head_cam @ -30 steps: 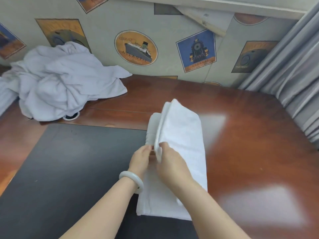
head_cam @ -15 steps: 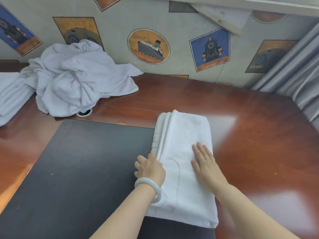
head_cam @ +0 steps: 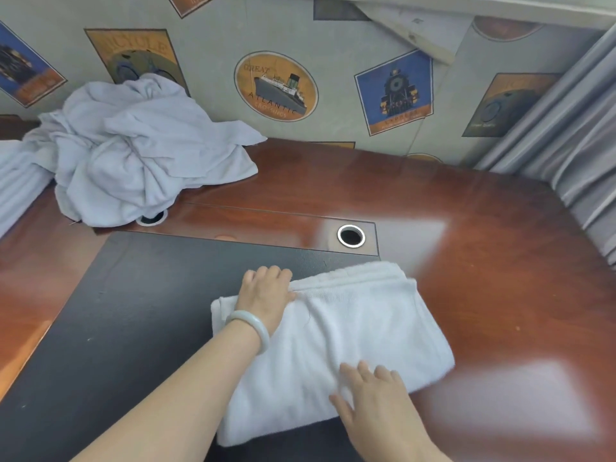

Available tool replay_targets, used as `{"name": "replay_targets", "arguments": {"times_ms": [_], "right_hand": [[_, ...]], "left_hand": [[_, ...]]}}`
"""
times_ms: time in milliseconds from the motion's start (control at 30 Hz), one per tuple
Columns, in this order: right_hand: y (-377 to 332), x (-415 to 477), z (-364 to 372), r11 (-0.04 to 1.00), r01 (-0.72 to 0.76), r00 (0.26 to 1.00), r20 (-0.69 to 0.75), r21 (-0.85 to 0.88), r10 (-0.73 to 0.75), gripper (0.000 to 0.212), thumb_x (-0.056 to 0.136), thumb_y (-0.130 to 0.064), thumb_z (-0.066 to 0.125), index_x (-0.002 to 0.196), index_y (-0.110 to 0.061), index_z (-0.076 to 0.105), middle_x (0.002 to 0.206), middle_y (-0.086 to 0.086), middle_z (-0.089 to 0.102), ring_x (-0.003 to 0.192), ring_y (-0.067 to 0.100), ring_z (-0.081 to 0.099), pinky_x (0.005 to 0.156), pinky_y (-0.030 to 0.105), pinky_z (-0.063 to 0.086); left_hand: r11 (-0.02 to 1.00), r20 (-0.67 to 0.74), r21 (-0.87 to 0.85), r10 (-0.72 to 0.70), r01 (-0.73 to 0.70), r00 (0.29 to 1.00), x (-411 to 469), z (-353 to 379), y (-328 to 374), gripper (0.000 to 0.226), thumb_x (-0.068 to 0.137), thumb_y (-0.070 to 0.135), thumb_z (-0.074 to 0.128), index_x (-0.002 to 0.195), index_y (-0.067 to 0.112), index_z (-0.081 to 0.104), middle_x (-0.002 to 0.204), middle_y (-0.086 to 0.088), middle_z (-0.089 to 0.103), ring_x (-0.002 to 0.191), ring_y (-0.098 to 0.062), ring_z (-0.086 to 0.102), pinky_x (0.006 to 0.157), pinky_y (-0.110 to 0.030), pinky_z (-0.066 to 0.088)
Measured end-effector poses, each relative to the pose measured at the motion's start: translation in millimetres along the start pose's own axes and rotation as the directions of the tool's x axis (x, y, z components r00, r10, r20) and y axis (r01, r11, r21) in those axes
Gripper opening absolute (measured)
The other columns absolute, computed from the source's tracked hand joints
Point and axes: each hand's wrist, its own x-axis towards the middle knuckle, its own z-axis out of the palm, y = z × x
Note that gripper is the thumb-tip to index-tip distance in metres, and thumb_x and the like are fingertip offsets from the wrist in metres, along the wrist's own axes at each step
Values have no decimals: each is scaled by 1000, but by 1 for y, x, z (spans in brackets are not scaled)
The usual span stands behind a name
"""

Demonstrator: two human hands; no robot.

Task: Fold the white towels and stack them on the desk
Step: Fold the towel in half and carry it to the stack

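Observation:
A folded white towel (head_cam: 353, 331) lies across the black desk mat (head_cam: 126, 321) and the brown desk (head_cam: 500, 261), turned crosswise in front of me. My left hand (head_cam: 265, 296), with a pale bangle on its wrist, rests on the towel's far left corner, fingers curled over its folded edge. My right hand (head_cam: 376, 398) lies flat with straight fingers on the towel's near edge. A heap of crumpled white towels (head_cam: 133, 161) sits at the back left against the wall. Folded white towels (head_cam: 16, 188) show at the far left edge.
Two round cable holes, one (head_cam: 350, 235) behind the towel and one (head_cam: 151, 217) half under the heap, are set in the desk. Grey curtains (head_cam: 573, 155) hang at the right. A papered wall (head_cam: 276, 85) with travel posters backs the desk.
The towel has been turned from lengthwise to crosswise and now lies nearer to me. My left hand moved to its far left corner; my right hand slid to its near edge.

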Motion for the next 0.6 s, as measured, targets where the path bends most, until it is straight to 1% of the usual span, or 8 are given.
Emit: {"name": "replay_targets", "arguments": {"times_ms": [100,167,200,267,367,467,533,600], "right_hand": [[16,7,-6,990,74,983,-177,123,-52,25,73,-43,54,85,-32,74,71,-26,54,61,10,62,51,23,52],[46,26,-2,987,-4,980,-194,161,36,27,78,-29,65,103,-22,72,100,-10,69,83,22,68,66,36,57],[63,39,-2,986,-79,978,-180,150,105,33,80,-21,71,113,-18,69,115,-1,68,97,27,66,76,40,54],[96,60,-3,964,-205,974,-60,168,217,43,87,-13,68,128,-18,60,134,-1,58,120,27,53,90,42,41],[128,83,-1,947,-241,970,74,214,231,29,91,-13,61,119,-21,60,120,-3,57,116,26,48,83,36,30],[138,99,-7,947,-160,985,106,279,135,20,83,-13,72,95,-24,61,89,-11,51,96,26,51,76,31,32],[141,109,-18,952,-123,978,197,279,69,18,84,-15,73,86,-25,58,83,-12,46,93,24,49,73,29,30],[148,120,-32,944,-57,988,155,323,7,20,84,-14,74,79,-26,58,86,-11,51,92,20,48,76,29,32]], "left_hand": [[999,-61,-9,-51,51,997,-11,5,-15,32,98,48,46,111,21,58,110,2,58,105,-23,53,94,-36,34],[996,-120,-55,-74,68,990,-24,8,-29,29,95,44,53,108,19,62,106,1,59,102,-25,55,94,-36,34],[992,-140,-87,-102,90,985,-31,8,-37,28,94,42,57,108,18,63,105,0,59,102,-26,55,95,-37,32],[972,-114,-154,-198,179,974,-43,5,-53,31,94,40,58,118,21,60,116,1,56,111,-24,50,96,-37,27],[914,-6,-330,-252,236,968,-54,-1,-70,38,95,37,59,131,24,52,128,2,48,120,-21,38,98,-33,31],[900,21,-396,-187,180,982,-57,-9,-76,30,91,30,66,119,26,55,113,7,46,111,-18,40,90,-30,36],[866,57,-465,-180,185,982,-55,-17,-79,24,89,23,67,106,31,53,104,9,46,98,-17,47,80,-29,39],[813,58,-550,-191,191,980,-52,-23,-82,23,88,14,67,94,30,52,97,5,49,84,-16,50,70,-23,38]]}}
